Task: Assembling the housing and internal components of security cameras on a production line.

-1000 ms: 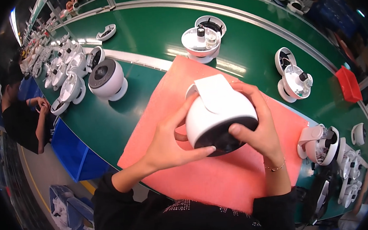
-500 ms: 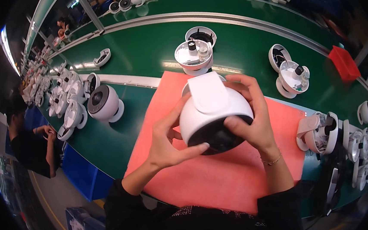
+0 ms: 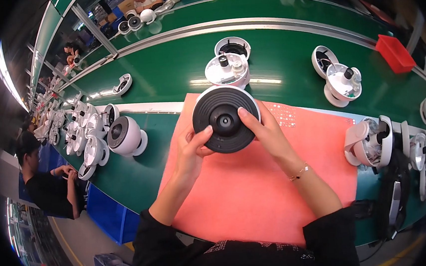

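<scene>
Between my two hands I hold a round white camera housing with a black ringed face (image 3: 228,141), its central lens turned up toward me. My left hand (image 3: 192,147) grips its lower left side, thumb on the black face. On the right, my right hand (image 3: 264,130) closes round the rim, its thumb also pressed on the face. The fingers under the housing are hidden. Beneath lies a pink mat (image 3: 238,201). Just beyond the held housing stands an opened white housing (image 3: 223,69) with inner parts showing, a white shell with a black inside (image 3: 236,46) behind it.
Left stands an assembled camera (image 3: 124,135), beside many opened white housings (image 3: 94,150). Another opened housing (image 3: 344,82) sits at the right, near a red bin (image 3: 395,53). A housing with wrapped parts (image 3: 371,143) stands at the mat's right edge. A co-worker (image 3: 49,181) sits at the left.
My hands have turned the camera housing so its black face points up toward me. The housing has moved slightly left and farther away, and the white bracket side is out of sight.
</scene>
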Tool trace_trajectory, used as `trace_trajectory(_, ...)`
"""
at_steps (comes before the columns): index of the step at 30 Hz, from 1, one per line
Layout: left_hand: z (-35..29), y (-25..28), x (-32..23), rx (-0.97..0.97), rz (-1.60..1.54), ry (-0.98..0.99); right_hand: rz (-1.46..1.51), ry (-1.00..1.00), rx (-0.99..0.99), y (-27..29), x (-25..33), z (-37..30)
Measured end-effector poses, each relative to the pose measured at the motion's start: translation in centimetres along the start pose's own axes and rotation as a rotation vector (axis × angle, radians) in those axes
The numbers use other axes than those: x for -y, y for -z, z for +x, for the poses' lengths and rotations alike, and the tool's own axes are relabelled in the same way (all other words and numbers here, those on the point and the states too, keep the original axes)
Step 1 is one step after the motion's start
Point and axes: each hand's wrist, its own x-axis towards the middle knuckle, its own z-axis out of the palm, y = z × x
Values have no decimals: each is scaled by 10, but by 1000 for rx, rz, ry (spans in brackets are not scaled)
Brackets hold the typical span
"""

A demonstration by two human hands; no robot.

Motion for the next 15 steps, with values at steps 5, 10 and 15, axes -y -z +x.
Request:
trace_trajectory(5, 13, 3, 8, -136, -270, 202, -3, 4, 67, -4, -4, -3)
trace_trajectory(10, 19, 0, 12, -84, -164, 112, 58, 11, 41, 2, -6, 0)
trace_trajectory(15, 22, -11, 11, -113, -103, 45, 128, 26, 41, 7, -6, 4)
